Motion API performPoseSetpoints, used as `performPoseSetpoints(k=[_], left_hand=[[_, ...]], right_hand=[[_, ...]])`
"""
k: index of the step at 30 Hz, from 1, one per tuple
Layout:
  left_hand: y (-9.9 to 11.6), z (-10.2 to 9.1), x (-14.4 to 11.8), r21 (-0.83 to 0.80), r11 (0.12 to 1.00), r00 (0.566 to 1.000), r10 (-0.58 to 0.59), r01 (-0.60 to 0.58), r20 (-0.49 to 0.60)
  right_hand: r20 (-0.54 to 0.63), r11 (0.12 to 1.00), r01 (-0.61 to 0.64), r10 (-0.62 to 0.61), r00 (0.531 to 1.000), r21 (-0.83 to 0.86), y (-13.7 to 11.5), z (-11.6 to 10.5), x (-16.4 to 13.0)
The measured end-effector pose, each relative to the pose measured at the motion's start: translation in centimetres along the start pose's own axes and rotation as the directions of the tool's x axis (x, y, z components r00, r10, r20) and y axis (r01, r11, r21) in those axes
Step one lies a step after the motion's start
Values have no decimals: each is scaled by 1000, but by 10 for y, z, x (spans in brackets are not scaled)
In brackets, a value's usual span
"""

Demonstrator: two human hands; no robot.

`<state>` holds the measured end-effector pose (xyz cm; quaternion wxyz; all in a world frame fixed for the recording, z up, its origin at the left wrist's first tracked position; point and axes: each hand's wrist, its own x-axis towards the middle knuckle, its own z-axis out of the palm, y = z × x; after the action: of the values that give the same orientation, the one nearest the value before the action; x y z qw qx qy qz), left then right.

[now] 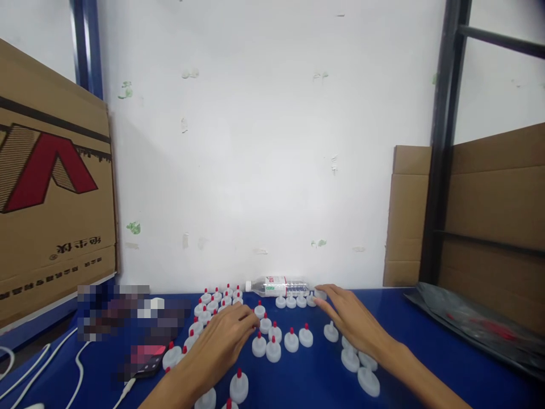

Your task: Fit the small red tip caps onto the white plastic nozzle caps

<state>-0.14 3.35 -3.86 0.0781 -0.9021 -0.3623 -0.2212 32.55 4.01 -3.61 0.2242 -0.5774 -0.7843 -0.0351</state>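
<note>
A white wall fills the far side, with a large printed cardboard box leaning at the left and plain cardboard sheets behind a dark metal rack at the right. Below them runs the blue bench, with a dark plastic bag lying at its right end and white cables trailing at its left. A clear water bottle lies on its side at the far edge against the wall. Near it, white caps with red tips stand scattered across the middle of the bench, some in rows. The left hand rests low among them, fingers curled loosely over the caps; whether they pinch one I cannot tell. The right hand lies flat, fingers stretched open toward the far row, touching a plain white cap just beside the bottle.
</note>
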Motion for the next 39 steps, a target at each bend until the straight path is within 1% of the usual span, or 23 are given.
performPoseSetpoints(k=[2, 3, 6, 8, 9, 12, 16, 18, 22, 24, 26, 30, 33, 36, 39], left_hand=[[2, 3, 0, 2, 999, 999, 45, -45, -22], [3, 3, 1, 3, 998, 998, 62, -62, -28], [10, 2, 2, -15, 998, 997, 62, -63, -49], [15, -1, 2, -57, 998, 998, 28, -32, -59], [18, -3, 2, -88, 996, 998, 8, -13, -61], [25, -9, 2, -202, 979, 997, -29, 15, -69], [32, -9, 2, -317, 948, 994, 2, -36, -106], [34, -5, 1, -343, 937, 990, 28, -73, -135], [35, 5, -1, -366, 921, 979, 62, -130, -192], [34, 8, -1, -374, 917, 975, 61, -140, -214], [33, 7, -1, -376, 917, 970, 43, -134, -239], [32, 4, 0, -343, 933, 970, 23, -108, -241], [31, 4, 1, -296, 950, 971, 27, -99, -236], [31, 8, 2, -177, 974, 971, 101, -141, -216], [34, 9, 2, -71, 980, 968, 169, -185, -188]], right_hand=[[-91, 987, 123, -115, 989, 99, -19, -6, -5], [-116, 971, 195, -179, 977, 140, -28, -8, -9], [-129, 890, 398, -378, 917, 222, -53, -6, -20], [-121, 851, 472, -456, 882, 232, -64, -2, -26], [-111, 841, 490, -478, 872, 231, -68, 1, -29], [-70, 828, 513, -512, 856, 227, -73, 9, -32], [-67, 823, 525, -524, 849, 217, -73, 12, -35], [-92, 806, 548, -542, 835, 225, -74, 11, -35], [-175, 745, 630, -606, 776, 218, -77, 11, -36], [-224, 726, 661, -623, 749, 192, -76, 12, -35], [-263, 726, 668, -621, 738, 160, -75, 13, -35], [-301, 740, 664, -612, 731, 107, -72, 14, -35], [-329, 723, 686, -629, 704, 87, -71, 14, -35], [-361, 696, 712, -644, 675, 89, -71, 14, -35], [-389, 689, 716, -634, 669, 108, -72, 16, -35]])
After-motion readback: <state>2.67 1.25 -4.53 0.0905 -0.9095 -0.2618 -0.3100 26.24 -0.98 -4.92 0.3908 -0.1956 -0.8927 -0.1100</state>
